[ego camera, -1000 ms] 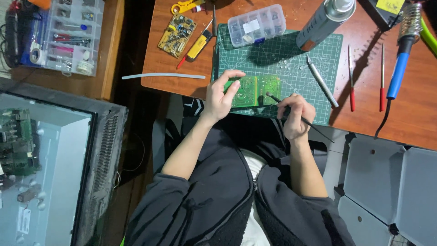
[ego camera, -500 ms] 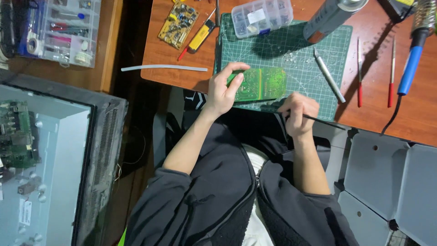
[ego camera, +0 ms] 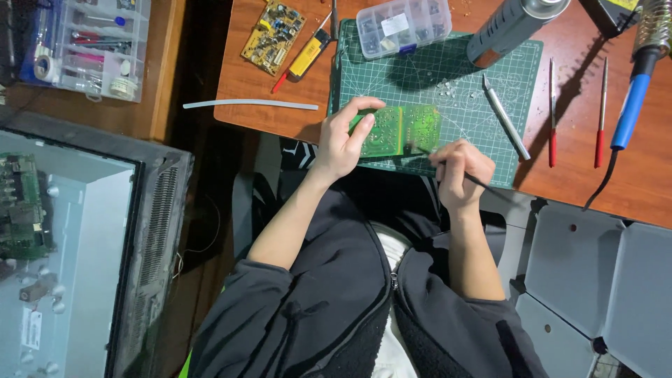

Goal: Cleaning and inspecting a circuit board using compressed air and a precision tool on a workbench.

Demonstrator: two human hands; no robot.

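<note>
Now we are pinning the green circuit board (ego camera: pixel 399 131) on the cutting mat (ego camera: pixel 448 84) with left hand (ego camera: pixel 343 140) fingers clasping its edge. Our right hand (ego camera: pixel 458 171) is gripping a thin tool (ego camera: pixel 483 183). Stiff, light, probably fragile; edges seem safest.

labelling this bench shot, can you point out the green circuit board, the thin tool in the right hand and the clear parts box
green circuit board (ego camera: pixel 402 131), head view, bare middle of the board
thin tool (ego camera: pixel 488 186), head view, dark shaft behind the right hand
clear parts box (ego camera: pixel 404 25), head view, centre of the lid

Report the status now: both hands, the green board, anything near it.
Left hand pins green circuit board on cutting mat. Right hand holds thin tool at board. Nothing blocking.
</note>
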